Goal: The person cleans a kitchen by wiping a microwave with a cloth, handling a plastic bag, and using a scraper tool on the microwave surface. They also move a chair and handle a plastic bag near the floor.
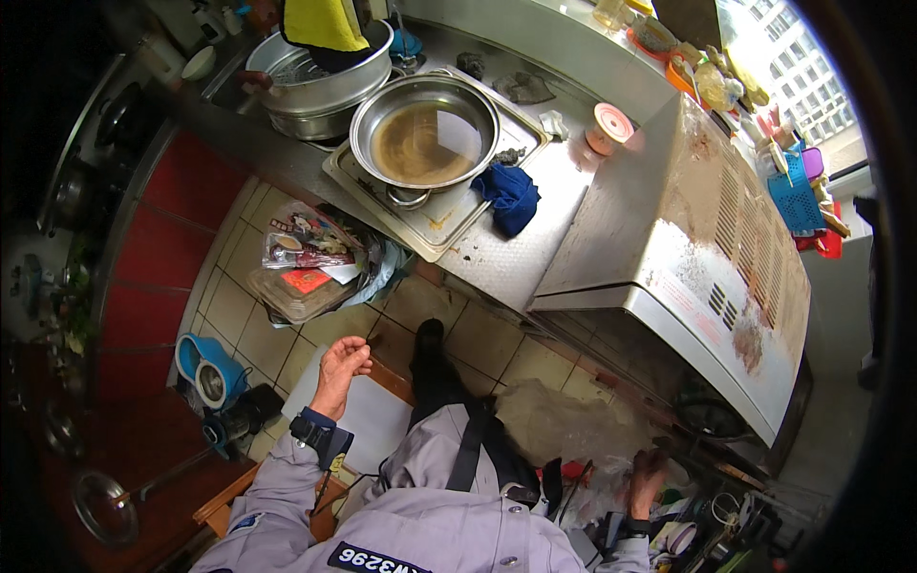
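My left hand [340, 376] hovers above the floor beside a white panel, its fingers loosely curled with nothing seen in them. My right hand [648, 473] hangs low at the right, near plastic bags [587, 494]; it is dark and blurred, so its grip cannot be told. Before me on the steel counter, a wide metal pan [430, 140] of brownish water stands on a stained tray [437, 243]. A bunched blue cloth [510, 199] lies on the tray's right edge. Behind at the left stands a large aluminium pot [322, 93] under a yellow and black cloth [326, 29].
A rusty, dirty metal hood-like appliance [688, 236] fills the counter's right end. A pink round container [610, 127] stands near the wall. Below the counter, a bag of rubbish with a plastic box [308, 294] sits on the tiles. A blue appliance [211, 369] stands at the left.
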`<action>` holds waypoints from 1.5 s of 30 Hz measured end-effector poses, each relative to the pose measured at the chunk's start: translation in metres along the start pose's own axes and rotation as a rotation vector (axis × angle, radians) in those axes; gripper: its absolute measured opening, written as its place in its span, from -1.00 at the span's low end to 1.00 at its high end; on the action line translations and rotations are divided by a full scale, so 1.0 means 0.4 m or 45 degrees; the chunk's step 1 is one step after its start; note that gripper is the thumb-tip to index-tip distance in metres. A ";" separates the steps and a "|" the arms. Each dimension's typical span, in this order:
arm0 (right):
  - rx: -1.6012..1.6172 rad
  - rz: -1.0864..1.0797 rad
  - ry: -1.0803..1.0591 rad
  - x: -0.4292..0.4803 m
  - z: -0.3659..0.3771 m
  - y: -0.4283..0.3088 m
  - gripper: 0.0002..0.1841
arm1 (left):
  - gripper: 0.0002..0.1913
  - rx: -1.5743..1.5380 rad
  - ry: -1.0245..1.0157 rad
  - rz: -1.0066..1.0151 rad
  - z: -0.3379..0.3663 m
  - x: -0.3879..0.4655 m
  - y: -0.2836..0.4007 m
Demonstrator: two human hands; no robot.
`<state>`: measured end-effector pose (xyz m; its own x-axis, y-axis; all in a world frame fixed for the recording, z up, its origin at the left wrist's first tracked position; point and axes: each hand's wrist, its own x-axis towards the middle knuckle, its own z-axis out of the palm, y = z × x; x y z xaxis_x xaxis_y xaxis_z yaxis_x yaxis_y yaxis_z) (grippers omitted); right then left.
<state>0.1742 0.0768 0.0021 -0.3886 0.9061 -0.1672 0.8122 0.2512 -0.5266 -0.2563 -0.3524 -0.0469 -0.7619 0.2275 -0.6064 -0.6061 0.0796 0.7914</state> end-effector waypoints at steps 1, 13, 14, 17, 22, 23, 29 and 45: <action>0.294 0.092 0.062 0.002 0.001 0.000 -0.75 | -0.71 0.010 0.024 -0.005 0.001 0.004 0.000; -0.028 -0.572 -1.003 0.057 0.197 -0.398 -0.74 | -0.60 0.373 -0.872 0.150 0.209 -0.059 0.004; 0.002 -0.676 -1.096 0.049 0.212 -0.452 -0.74 | -0.56 0.413 -0.945 0.283 0.225 -0.069 0.001; 0.170 -0.822 -1.340 0.023 0.246 -0.599 -0.75 | -0.40 0.745 -1.044 0.757 0.256 -0.087 -0.016; 0.603 -1.024 -1.443 -0.012 0.254 -0.698 -0.67 | -0.64 0.924 -0.988 0.837 0.233 -0.085 -0.013; 0.652 -1.012 -1.385 -0.013 0.253 -0.698 -0.64 | -0.69 0.963 -0.943 0.790 0.226 -0.080 0.000; 0.319 -0.479 -1.112 0.022 0.230 -0.641 -0.58 | -0.83 1.200 -0.672 1.093 0.197 -0.019 0.158; 0.005 -0.581 -0.160 0.143 0.544 -0.429 -0.67 | -0.81 0.952 -0.834 0.875 0.325 0.131 0.180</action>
<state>-0.0819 0.0113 -0.0985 -0.7555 0.6549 -0.0172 0.5442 0.6128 -0.5729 -0.3101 -0.2087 -0.0116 -0.4818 0.8743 -0.0590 0.3267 0.2416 0.9137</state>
